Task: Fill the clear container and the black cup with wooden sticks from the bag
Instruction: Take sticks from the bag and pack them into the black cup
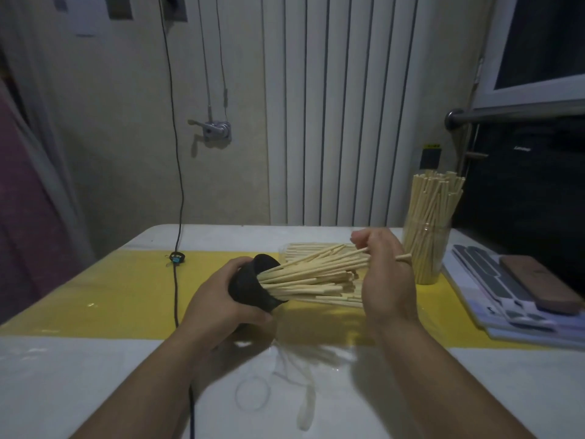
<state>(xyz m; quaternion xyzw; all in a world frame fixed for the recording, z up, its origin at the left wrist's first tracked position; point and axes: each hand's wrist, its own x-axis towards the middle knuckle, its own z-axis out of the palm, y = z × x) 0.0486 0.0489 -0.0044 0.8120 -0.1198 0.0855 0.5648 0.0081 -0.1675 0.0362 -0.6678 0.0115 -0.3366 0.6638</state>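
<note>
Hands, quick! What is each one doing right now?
Left hand: closed round the black cup.
Right hand: closed round wooden sticks.

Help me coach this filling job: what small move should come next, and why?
Probably slide the right hand toward the black cup to seat the sticks it grips deeper. The left hand holds the cup tipped sideways, the sticks jut far out of its mouth, and the clear container already stands packed.

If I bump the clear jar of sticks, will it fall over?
Probably it tips easily: the sticks rise far above the jar and fan outward at the top. They look loose, so they would likely spill and scatter.
</note>
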